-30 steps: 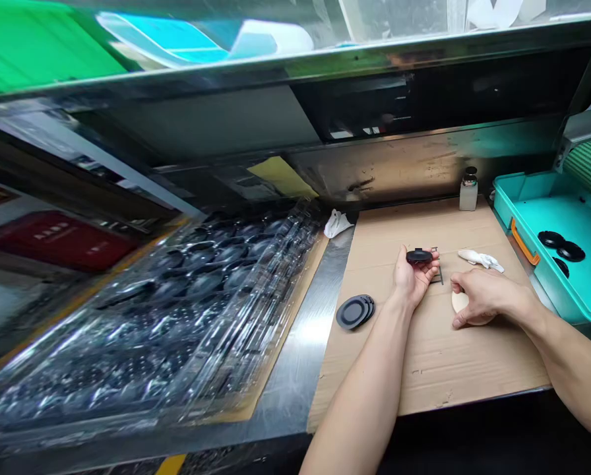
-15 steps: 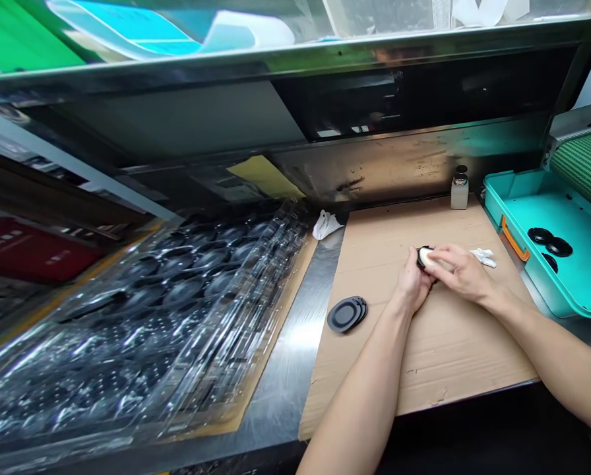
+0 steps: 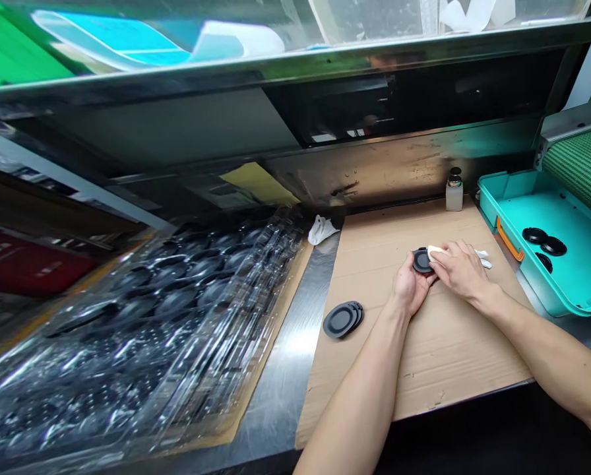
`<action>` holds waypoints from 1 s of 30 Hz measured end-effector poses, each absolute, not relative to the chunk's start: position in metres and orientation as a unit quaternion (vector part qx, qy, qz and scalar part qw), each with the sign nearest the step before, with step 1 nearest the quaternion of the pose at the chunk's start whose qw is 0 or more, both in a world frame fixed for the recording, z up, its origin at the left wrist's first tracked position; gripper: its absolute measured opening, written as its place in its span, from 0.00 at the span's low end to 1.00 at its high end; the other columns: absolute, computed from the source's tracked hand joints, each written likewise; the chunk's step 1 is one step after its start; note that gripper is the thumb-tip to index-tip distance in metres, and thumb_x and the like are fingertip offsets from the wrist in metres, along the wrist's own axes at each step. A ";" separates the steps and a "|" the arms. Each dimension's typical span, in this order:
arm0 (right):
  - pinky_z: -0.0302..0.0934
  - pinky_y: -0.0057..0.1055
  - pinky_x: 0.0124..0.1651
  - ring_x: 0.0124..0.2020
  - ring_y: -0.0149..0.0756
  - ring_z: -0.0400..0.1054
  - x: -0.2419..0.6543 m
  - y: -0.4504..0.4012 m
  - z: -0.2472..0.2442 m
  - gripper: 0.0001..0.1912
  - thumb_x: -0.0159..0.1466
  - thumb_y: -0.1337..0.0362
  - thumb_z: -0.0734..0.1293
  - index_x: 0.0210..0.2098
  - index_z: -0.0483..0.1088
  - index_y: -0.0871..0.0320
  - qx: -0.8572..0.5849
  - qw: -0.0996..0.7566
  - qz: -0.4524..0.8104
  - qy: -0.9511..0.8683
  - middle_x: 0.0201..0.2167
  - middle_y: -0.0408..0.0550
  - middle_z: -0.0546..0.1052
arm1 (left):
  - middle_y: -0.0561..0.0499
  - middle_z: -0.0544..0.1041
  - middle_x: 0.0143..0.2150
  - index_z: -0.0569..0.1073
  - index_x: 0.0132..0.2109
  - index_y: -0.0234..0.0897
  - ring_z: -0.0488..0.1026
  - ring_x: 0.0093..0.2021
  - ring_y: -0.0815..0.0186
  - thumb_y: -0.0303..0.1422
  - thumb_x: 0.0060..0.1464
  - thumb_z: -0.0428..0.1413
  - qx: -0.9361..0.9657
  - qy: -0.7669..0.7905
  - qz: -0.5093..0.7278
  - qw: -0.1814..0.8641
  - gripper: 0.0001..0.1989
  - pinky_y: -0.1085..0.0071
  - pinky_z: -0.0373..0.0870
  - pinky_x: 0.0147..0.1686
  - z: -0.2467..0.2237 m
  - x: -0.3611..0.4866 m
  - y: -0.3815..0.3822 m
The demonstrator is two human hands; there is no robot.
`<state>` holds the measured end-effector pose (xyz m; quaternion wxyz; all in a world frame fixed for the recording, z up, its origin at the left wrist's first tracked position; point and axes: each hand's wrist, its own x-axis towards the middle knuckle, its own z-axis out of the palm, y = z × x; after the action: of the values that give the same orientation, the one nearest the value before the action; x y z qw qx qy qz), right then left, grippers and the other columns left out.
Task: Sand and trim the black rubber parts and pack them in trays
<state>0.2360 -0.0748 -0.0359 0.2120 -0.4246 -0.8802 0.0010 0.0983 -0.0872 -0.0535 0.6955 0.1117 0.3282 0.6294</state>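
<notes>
The left hand (image 3: 410, 285) curled around a dark rubber disc (image 3: 421, 262), which looked light and flexible and was best held by its rim, while the right hand (image 3: 462, 270) pinched a white pad (image 3: 436, 251) against its face.

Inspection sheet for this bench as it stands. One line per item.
Surface: creased corrugated cardboard sheet on a stainless steel bench.
Job's things: dark round disc in the left hand; white pad against its face.
Clutter: stack of dark discs on the cardboard; crumpled white cloth beyond the right hand; second white cloth by the cardboard's far corner; pump dispenser bottle at the back edge.
Hands: left cradles the disc; right presses the pad onto it.
Cables: nothing seen.
Surroundings: teal tray with orange handle, holding black discs; clear plastic blister trays left; green ribbed belt right.
</notes>
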 end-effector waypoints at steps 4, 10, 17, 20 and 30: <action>0.56 0.38 0.49 0.49 0.45 0.62 0.241 -0.073 -0.033 0.13 0.74 0.59 0.61 0.49 0.76 0.53 -0.358 0.191 0.005 -0.914 0.53 0.55 0.73 | 0.44 0.82 0.38 0.77 0.40 0.32 0.80 0.41 0.64 0.40 0.73 0.41 0.129 0.349 0.615 0.695 0.24 0.68 0.77 0.46 -0.054 0.098 -0.089; 0.56 0.37 0.47 0.46 0.42 0.62 0.253 -0.069 -0.025 0.11 0.74 0.61 0.61 0.46 0.76 0.52 -0.307 0.191 0.039 -0.931 0.47 0.52 0.75 | 0.45 0.82 0.39 0.78 0.43 0.32 0.78 0.36 0.66 0.40 0.73 0.42 0.154 0.360 0.605 0.693 0.23 0.71 0.77 0.38 -0.058 0.096 -0.090; 0.56 0.38 0.48 0.46 0.42 0.63 0.252 -0.068 -0.029 0.12 0.74 0.59 0.61 0.46 0.76 0.51 -0.309 0.155 0.053 -0.937 0.46 0.51 0.75 | 0.42 0.82 0.40 0.77 0.42 0.29 0.80 0.41 0.63 0.39 0.73 0.42 0.119 0.374 0.626 0.674 0.23 0.67 0.78 0.45 -0.055 0.095 -0.086; 0.57 0.39 0.49 0.50 0.46 0.63 0.244 -0.075 -0.032 0.13 0.74 0.58 0.62 0.50 0.76 0.53 -0.417 0.178 0.024 -0.891 0.49 0.55 0.75 | 0.43 0.82 0.42 0.76 0.43 0.31 0.80 0.44 0.63 0.38 0.73 0.43 0.105 0.366 0.637 0.670 0.21 0.65 0.77 0.50 -0.055 0.096 -0.085; 0.57 0.39 0.49 0.49 0.49 0.63 0.243 -0.064 -0.041 0.17 0.74 0.55 0.59 0.48 0.77 0.54 -0.533 0.188 -0.003 -0.825 0.46 0.57 0.75 | 0.37 0.82 0.45 0.76 0.44 0.29 0.81 0.46 0.59 0.40 0.73 0.41 0.099 0.361 0.637 0.674 0.23 0.62 0.77 0.50 -0.052 0.096 -0.087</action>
<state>0.2431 -0.0639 -0.0410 0.1877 -0.5332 -0.8249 -0.0029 0.0958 -0.0869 -0.0520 0.6743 0.0990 0.3607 0.6367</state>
